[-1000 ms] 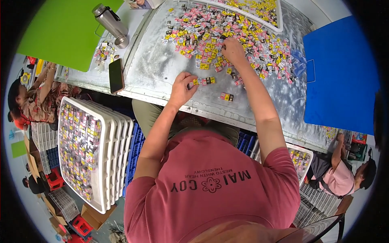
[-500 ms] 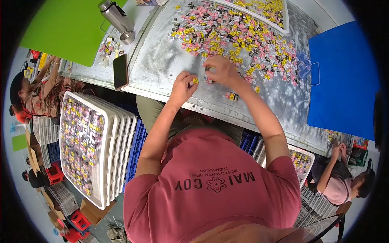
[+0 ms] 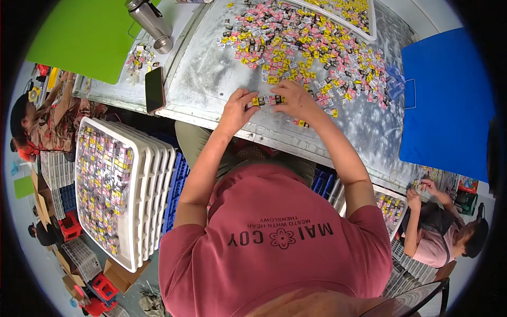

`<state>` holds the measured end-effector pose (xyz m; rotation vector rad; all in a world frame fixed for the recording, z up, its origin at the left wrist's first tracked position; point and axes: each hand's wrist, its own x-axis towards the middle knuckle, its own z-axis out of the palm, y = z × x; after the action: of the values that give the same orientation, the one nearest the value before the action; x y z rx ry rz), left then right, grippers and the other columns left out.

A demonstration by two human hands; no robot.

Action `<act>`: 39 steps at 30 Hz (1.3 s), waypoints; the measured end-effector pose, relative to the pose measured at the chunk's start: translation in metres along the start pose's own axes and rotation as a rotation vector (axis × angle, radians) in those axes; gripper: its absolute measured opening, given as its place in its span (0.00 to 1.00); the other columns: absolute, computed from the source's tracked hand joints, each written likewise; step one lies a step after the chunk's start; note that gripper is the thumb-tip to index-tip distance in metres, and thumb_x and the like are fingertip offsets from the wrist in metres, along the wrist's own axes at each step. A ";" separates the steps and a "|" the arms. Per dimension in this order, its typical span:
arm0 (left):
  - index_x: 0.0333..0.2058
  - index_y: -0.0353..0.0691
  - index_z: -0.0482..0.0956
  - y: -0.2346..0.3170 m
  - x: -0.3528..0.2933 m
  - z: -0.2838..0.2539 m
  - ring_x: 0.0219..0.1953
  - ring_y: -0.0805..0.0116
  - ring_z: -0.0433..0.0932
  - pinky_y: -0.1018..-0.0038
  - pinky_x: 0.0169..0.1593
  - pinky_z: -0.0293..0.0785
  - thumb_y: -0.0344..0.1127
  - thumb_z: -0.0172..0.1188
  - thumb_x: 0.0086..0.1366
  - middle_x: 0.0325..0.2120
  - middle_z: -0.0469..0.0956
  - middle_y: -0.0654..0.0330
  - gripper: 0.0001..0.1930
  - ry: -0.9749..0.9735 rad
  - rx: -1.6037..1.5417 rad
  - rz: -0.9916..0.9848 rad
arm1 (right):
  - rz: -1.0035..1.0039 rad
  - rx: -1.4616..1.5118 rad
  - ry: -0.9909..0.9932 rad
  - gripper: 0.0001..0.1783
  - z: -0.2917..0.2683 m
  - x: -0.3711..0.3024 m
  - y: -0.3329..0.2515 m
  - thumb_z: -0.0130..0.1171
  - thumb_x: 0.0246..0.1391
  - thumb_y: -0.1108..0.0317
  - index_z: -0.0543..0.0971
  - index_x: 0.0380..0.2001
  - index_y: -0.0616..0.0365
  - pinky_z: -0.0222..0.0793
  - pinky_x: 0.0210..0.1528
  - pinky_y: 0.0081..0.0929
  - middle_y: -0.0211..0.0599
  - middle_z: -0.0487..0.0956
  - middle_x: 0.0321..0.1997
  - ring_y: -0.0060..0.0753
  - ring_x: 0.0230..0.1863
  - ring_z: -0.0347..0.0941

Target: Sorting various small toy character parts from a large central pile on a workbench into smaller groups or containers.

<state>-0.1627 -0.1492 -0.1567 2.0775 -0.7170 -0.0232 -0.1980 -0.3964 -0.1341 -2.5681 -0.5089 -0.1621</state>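
Observation:
A short row of small square pieces, yellow, black and pale, spans the gap between my two hands over the near part of the metal-topped table. My left hand is closed on the row's yellow left end with thumb and fingers. At the other end, my right hand pinches the row, its fingertips partly covering the last piece. Just beyond my hands spreads a wide heap of loose small pieces in pink, yellow, black and white. A few yellow and dark pieces lie nearer the edge, by my right wrist.
A white tray of yellow pieces stands at the far side. Phone, steel flask and green board are left; a blue board is right. Stacked filled trays rise beside me. Co-workers sit on both sides.
My right hand has come down beside my left and now grips the row's right end. More pieces show in line between the hands. The co-worker at right has shifted their arms.

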 end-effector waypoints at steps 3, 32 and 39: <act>0.50 0.39 0.85 -0.005 0.003 0.003 0.34 0.59 0.79 0.68 0.40 0.79 0.28 0.73 0.57 0.41 0.76 0.55 0.20 -0.016 0.072 0.104 | 0.032 0.091 -0.019 0.30 0.008 -0.003 0.000 0.76 0.44 0.65 0.82 0.54 0.50 0.72 0.57 0.40 0.37 0.78 0.48 0.45 0.54 0.75; 0.45 0.40 0.86 0.018 0.011 0.002 0.42 0.54 0.80 0.65 0.45 0.80 0.28 0.71 0.58 0.43 0.78 0.54 0.15 -0.100 -0.009 0.045 | 0.059 0.230 -0.106 0.23 -0.014 -0.014 0.002 0.70 0.49 0.77 0.83 0.51 0.55 0.72 0.53 0.39 0.40 0.77 0.45 0.46 0.51 0.74; 0.47 0.38 0.85 0.062 -0.003 0.028 0.39 0.60 0.82 0.67 0.43 0.80 0.27 0.72 0.59 0.43 0.78 0.54 0.16 -0.261 -0.099 0.168 | 0.210 0.183 -0.115 0.22 -0.061 -0.086 -0.028 0.69 0.49 0.77 0.83 0.50 0.57 0.72 0.52 0.38 0.40 0.77 0.43 0.47 0.49 0.74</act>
<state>-0.2025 -0.1947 -0.1259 1.9335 -1.0262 -0.2340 -0.2892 -0.4331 -0.0869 -2.4396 -0.2785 0.1019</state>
